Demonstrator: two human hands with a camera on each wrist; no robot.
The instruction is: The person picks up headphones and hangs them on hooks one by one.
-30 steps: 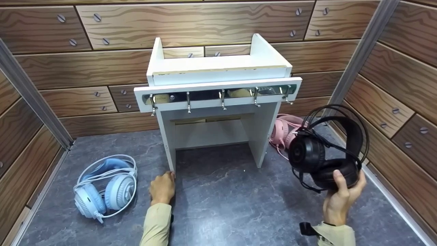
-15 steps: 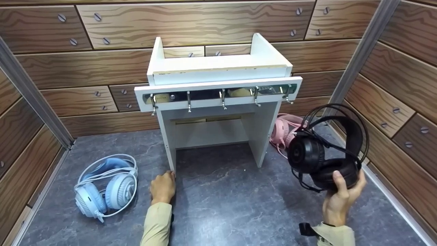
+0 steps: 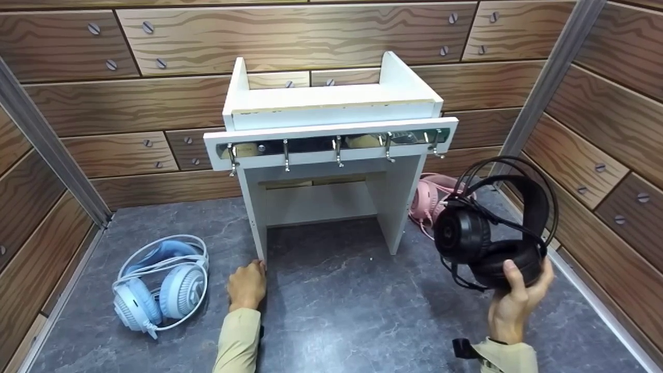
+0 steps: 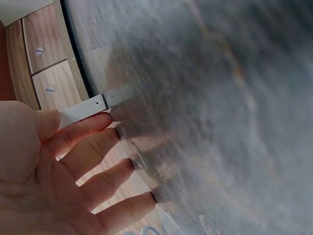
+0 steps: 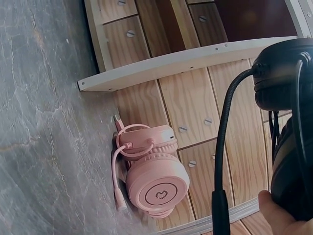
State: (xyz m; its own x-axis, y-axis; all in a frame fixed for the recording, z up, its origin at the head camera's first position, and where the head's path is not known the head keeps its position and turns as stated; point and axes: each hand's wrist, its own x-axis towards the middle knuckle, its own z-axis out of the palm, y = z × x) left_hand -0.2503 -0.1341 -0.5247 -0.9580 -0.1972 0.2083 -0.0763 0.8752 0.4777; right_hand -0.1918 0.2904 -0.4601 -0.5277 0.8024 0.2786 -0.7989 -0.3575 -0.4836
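Note:
My right hand (image 3: 518, 308) holds black headphones (image 3: 463, 233) up on the right, thumb and fingers round the lower ear cup. Their boom microphone (image 5: 222, 161) hangs down in the right wrist view. At the front foot of a white stand's left side panel (image 3: 254, 217), my left hand (image 3: 247, 285) pinches the panel's edge between thumb and index finger. The left wrist view has this panel end (image 4: 85, 110) in the pinch, the other fingertips touching the floor. Across the stand's front runs a hook rail (image 3: 331, 142) with several metal hooks.
Light blue headphones (image 3: 160, 285) lie on the grey marbled floor (image 3: 331, 321) left of the stand. Pink headphones (image 5: 159, 183) lie beside its right panel, partly behind the black ones in the head view. Wood-patterned walls (image 3: 290, 36) enclose the back and sides.
The black headphones and my right hand have shifted very slightly left. My left hand and the stand have stayed in place.

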